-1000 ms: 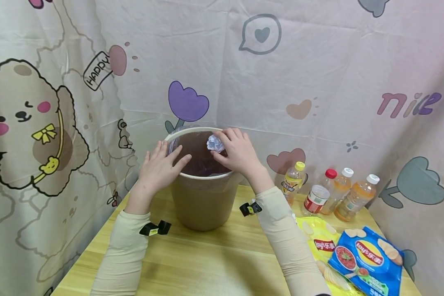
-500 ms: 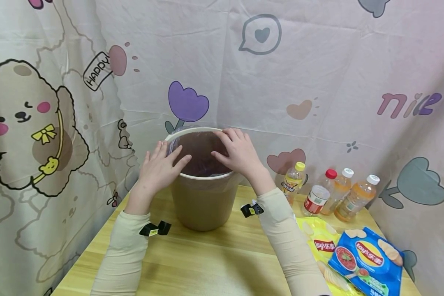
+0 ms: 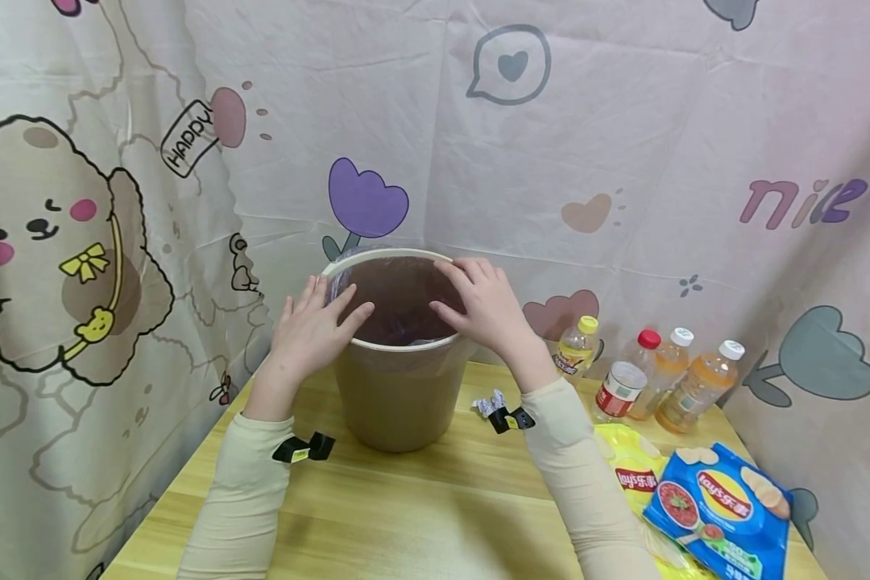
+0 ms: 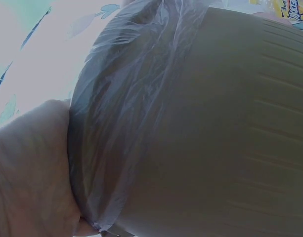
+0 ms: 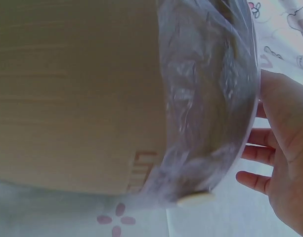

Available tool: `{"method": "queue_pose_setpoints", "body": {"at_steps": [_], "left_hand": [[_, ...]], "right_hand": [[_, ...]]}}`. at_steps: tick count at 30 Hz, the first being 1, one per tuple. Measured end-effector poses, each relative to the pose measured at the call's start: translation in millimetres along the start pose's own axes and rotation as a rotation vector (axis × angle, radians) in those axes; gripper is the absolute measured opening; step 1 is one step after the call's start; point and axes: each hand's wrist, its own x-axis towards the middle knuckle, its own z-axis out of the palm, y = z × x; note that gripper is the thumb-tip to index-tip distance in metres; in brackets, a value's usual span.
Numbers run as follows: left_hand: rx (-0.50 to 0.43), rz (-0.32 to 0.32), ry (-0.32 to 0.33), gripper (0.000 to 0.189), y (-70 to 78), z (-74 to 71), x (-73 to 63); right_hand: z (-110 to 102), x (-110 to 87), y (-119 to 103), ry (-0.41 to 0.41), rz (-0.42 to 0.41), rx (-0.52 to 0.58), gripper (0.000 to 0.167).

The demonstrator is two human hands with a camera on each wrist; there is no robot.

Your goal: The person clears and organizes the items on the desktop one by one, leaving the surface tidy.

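From your head view, the brown bin (image 3: pixel 399 403) stands upright on the tabletop (image 3: pixel 406 515), right in front of you. Your left hand (image 3: pixel 312 326) rests at its left rim with spread, loose fingers. Your right hand (image 3: pixel 482 306) is over the right rim, fingers softly bent and holding nothing. A crumpled paper (image 3: pixel 489 401) lies just beside your right wrist camera (image 3: pixel 513 420). Four bottles (image 3: pixel 619 391), a yellow chip bag (image 3: pixel 627 451) and a blue chip bag (image 3: pixel 721 511) are off to your right. The bin's bottom is too dark to read.

From your left wrist, a clear plastic bag (image 4: pixel 141 64) folds over the rim. Your hand is right against it, but most fingers are hidden.

From your right wrist, your fingers are apart and have no thing between them. The step looks like dropping in trash; getting that paper next would need a small pinch.
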Motion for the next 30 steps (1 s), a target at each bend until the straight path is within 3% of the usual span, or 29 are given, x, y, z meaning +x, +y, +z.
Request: {"method": "queue_pose_setpoints", "body": {"at_steps": [9,30], "left_hand": [[-0.003,0.002,0.003,0.087,0.2,-0.2,-1.0],[-0.007,0.004,0.007,0.087,-0.3,1.2,-0.1]], "right_hand": [[-4,-22.3,16,0.037,0.024,0.006,0.056],[8,-75.6,42,0.068,0.184,0.098,0.055]]}}
